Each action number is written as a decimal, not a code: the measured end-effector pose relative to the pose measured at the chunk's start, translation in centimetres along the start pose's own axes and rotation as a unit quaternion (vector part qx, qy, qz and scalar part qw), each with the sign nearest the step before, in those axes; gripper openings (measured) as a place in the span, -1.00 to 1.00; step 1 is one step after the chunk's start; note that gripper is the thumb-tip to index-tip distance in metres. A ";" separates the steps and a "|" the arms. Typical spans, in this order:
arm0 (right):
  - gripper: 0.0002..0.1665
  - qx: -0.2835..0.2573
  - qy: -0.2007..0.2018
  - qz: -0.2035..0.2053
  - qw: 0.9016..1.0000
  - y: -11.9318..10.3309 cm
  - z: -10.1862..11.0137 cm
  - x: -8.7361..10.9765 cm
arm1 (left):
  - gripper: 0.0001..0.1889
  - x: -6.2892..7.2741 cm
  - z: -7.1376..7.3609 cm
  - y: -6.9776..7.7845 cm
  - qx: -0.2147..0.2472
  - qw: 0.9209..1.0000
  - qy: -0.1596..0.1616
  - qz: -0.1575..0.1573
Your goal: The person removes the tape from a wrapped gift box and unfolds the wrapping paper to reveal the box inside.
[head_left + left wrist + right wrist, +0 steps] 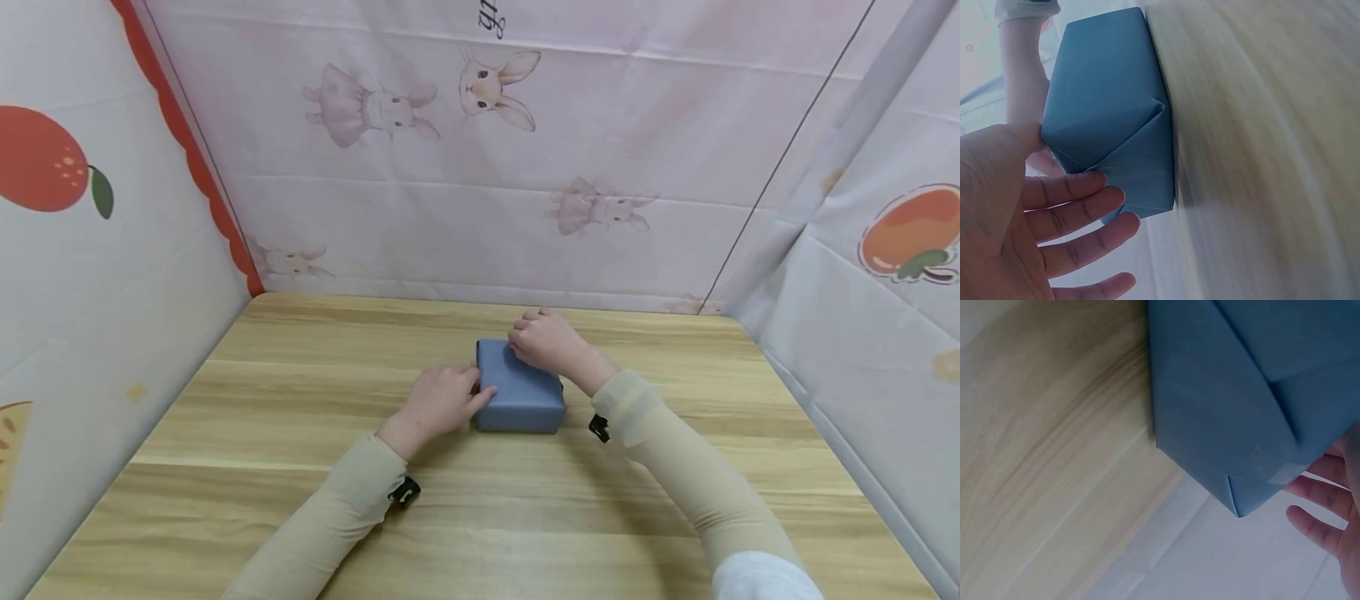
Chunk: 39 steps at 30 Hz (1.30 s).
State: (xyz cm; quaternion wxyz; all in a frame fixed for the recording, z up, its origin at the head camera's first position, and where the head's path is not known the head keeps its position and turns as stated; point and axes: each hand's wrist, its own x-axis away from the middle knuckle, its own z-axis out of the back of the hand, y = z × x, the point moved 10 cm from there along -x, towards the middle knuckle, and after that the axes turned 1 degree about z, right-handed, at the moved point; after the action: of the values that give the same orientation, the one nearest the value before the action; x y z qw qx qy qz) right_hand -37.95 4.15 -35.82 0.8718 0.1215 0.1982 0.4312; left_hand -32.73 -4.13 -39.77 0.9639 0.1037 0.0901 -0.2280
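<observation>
One blue box [519, 383] rests on the one table [487, 525], just below the centre of the head view, with one hand at each of two places on it. The left hand [437, 402] is at the box's 9 o'clock side, thumb laid on the top near the edge, its four fingers spread and gently bent, the nearest fingertips against the folded end flap [1138, 165]. The right hand [551, 340] sits at 1 o'clock, over the far corner, knuckles up; part of it is out of its own wrist view and its fingertips run behind the box's edge, so I cannot tell whether it pinches the paper. One strip of clear tape [1285, 470] lies near that edge, below overlapping folds. The right hand hides the far corner from the head camera, and the left hand covers part of the near-left edge. Two beige sleeves come in, the left sleeve [315, 525] from 7 o'clock and the right sleeve [690, 467] from 5, each with a black clip at the wrist: the left clip [405, 492] at the box's 8 o'clock, the right clip [599, 428] at 4. Three sheets hang round the table: a pink sheet [465, 233] at 12 with at least four printed rabbits, a left sheet [127, 275] bearing a red fruit at 10, and a right sheet [847, 333] with an orange fruit between 2 and 3.
</observation>
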 end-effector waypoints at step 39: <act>-0.82 -0.081 0.020 -0.024 0.996 2.5 -2.2 -1.4 | -0.59 -0.1 -0.1 -0.2 -0.003 1.000 -0.001 0.000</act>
State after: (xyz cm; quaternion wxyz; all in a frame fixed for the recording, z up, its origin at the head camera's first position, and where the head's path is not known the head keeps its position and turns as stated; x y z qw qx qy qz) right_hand -41.46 4.56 -36.45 0.8847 0.0365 0.1829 0.4273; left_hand -32.93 -4.21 -39.92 0.9644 0.1005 0.0894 -0.2276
